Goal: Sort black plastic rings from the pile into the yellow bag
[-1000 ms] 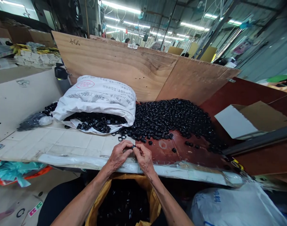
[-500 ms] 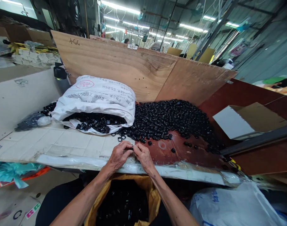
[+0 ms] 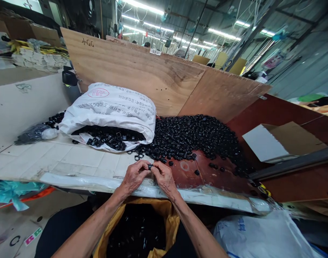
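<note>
Between my fingertips is a small black plastic part [image 3: 150,166], pinched from both sides above the table's front edge. My left hand [image 3: 135,175] grips it from the left with thumb and forefinger, and my right hand [image 3: 164,176] from the right. Just beyond my hands lie a few black rings [image 3: 138,157]. Behind them, a heap of small black parts [image 3: 196,134] covers the right side of the table. A white woven sack [image 3: 112,104] lies on its side at the left, its mouth full of black rings. Below my wrists stands a yellow bag [image 3: 171,222] holding many black parts.
A wooden board [image 3: 137,68] walls off the back of the table. An open cardboard box [image 3: 284,141] sits at the right by a dark metal bar [image 3: 293,163]. A dark plastic bag [image 3: 32,135] lies at the left. A translucent bag [image 3: 255,233] stands below right.
The black part shows more clearly between my fingertips now. Both hands stay close together in nearly the same place, and the view has shifted slightly.
</note>
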The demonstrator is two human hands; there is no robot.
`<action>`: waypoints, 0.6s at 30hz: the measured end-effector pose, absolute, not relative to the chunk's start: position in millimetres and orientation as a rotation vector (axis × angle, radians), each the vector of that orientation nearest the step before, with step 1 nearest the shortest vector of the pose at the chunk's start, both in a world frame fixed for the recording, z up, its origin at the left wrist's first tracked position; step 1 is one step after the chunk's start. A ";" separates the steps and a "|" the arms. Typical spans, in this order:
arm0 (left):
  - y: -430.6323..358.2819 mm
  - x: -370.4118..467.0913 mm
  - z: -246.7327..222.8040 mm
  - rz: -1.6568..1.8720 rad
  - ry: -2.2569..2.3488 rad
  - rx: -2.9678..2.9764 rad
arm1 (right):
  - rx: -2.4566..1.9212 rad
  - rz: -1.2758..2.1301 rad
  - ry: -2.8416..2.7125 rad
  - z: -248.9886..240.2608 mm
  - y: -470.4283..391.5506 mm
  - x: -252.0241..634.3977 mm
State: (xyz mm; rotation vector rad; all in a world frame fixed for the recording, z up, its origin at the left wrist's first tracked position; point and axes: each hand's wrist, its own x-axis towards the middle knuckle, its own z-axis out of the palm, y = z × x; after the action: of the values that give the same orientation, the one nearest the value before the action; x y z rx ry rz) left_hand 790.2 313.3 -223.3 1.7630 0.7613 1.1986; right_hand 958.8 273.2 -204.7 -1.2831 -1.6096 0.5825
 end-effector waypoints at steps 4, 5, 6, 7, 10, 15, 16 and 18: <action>310.6 789.6 -223.7 1.231 0.760 1.875 | -1.315 0.728 -1.519 -210.4 272.5 958.6; 310.3 789.4 -223.8 1.236 0.760 1.887 | -1.320 0.715 -1.507 -212.2 272.1 958.1; 310.2 789.2 -224.0 1.238 0.770 1.880 | -1.318 0.677 -1.510 -213.5 271.8 957.5; 310.5 788.9 -224.1 1.232 0.788 1.850 | -1.304 0.623 -1.523 -214.0 271.7 956.8; 313.0 788.7 -224.4 1.153 0.825 1.636 | -1.201 0.478 -1.605 -211.9 273.0 956.1; 318.1 791.0 -223.3 1.022 0.770 1.322 | -1.101 0.537 -1.594 -208.2 273.4 957.0; 318.4 791.5 -222.9 1.020 0.760 1.300 | -1.124 0.581 -1.545 -208.9 273.0 956.3; 318.3 792.3 -222.5 1.020 0.745 1.276 | -1.197 0.651 -1.426 -211.6 272.5 953.6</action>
State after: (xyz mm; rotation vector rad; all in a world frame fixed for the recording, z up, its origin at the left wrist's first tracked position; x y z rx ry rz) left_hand 792.3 318.3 -222.5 1.2764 0.7448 1.0196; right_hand 953.6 272.5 -211.6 -1.1972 -1.4256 0.6514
